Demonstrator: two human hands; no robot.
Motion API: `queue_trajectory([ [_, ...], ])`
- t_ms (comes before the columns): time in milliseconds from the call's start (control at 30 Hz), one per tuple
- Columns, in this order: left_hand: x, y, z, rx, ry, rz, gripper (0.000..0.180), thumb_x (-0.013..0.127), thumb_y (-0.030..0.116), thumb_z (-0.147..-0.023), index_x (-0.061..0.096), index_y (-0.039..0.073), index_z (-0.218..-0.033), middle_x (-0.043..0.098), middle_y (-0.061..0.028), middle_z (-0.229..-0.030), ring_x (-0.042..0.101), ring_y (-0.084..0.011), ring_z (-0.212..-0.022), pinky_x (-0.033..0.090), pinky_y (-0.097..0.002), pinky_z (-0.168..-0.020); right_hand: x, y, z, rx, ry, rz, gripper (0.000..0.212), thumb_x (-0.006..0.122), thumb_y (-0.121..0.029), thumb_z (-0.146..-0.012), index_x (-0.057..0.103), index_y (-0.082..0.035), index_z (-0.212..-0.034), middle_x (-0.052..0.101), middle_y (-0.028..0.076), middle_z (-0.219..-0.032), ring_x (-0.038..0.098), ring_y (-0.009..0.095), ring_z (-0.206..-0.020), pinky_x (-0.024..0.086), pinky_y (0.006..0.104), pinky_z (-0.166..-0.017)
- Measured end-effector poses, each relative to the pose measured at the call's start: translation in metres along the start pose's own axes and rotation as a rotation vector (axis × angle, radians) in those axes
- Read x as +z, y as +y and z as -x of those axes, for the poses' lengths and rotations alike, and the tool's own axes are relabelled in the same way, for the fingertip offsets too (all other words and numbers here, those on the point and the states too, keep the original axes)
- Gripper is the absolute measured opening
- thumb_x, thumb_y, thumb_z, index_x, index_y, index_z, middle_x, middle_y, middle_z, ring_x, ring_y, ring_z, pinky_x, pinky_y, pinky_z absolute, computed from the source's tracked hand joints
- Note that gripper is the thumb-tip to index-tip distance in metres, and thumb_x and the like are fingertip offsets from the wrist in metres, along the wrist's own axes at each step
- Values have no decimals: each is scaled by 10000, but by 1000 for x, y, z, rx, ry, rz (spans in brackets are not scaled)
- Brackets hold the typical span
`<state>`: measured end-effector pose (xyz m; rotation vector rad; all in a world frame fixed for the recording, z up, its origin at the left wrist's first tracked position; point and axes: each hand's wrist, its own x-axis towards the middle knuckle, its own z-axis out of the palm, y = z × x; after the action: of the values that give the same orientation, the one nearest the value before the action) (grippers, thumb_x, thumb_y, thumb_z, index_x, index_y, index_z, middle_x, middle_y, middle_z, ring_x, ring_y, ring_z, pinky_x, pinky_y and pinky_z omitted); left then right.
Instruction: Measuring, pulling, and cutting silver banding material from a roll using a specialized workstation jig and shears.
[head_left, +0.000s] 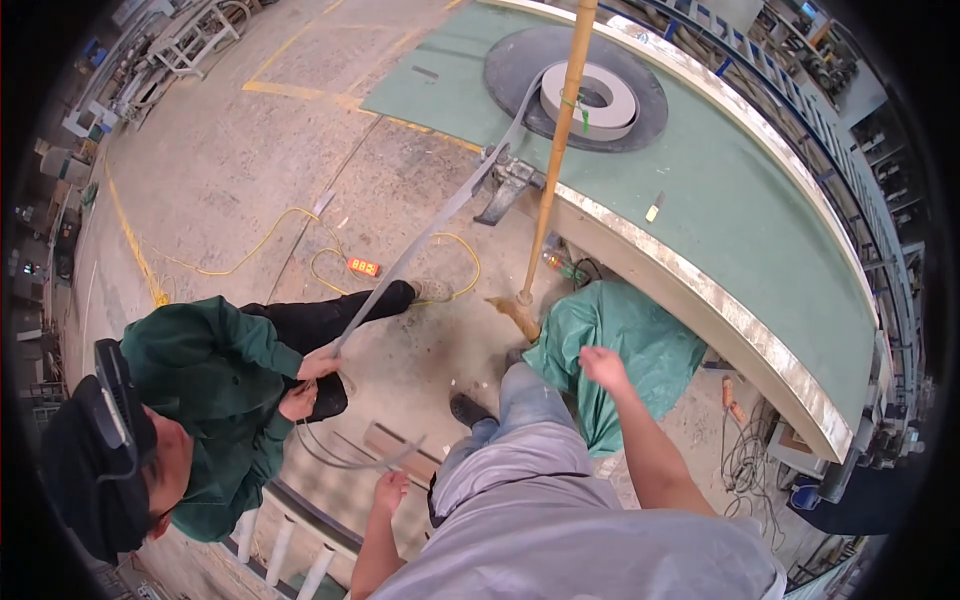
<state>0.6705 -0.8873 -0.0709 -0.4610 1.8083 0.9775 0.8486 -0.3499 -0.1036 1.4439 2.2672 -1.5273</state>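
Note:
My left hand (389, 492) is closed in a fist low in the view, just below the loose loop of a long grey strip (420, 240). Nothing shows inside the fist. My right hand (601, 366) is also a fist, raised over a green cloth bundle (640, 340) on the floor. The strip runs from a white-grey roll (600, 100) on a dark round disc, through a metal clamp (508, 185), down to a co-worker in a green jacket (215, 385). That person crouches at my left and holds the strip in both hands.
A tall bamboo pole (552, 160) stands upright in front of me, beside a large curved table with a green top (740, 200). A yellow cable (330, 262) and a small orange device lie on the concrete floor. Tangled cords (745, 455) lie at the right.

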Motion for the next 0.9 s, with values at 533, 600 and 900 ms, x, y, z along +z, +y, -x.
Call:
queue_trajectory([
  [533,94,88,32,-127,139,-17,228,526,255,-951,604,51,-1017,653,-64,-884,615,-149,-772,487,-274,-661,-174,-308,-327,-818,615,867,692,703,-388,-765,451,-49,-1313,505,140,-1245,473,308,-1179,317,476,-1057],
  [600,108,118,35,-117,154,43,213,563,225,-921,627,45,-1015,651,-40,-868,607,-123,-766,487,-264,-682,-180,-312,-342,-766,488,843,729,719,-432,-740,445,-55,-1300,539,128,-1182,495,284,-1164,308,494,-1061],
  [900,138,153,56,-34,254,8,215,585,210,-917,630,27,-1019,648,-31,-844,597,-118,-754,481,-257,-695,-224,-326,-333,-972,246,740,670,766,-304,-688,504,-55,-1252,539,93,-1211,482,299,-1187,296,461,-1094],
])
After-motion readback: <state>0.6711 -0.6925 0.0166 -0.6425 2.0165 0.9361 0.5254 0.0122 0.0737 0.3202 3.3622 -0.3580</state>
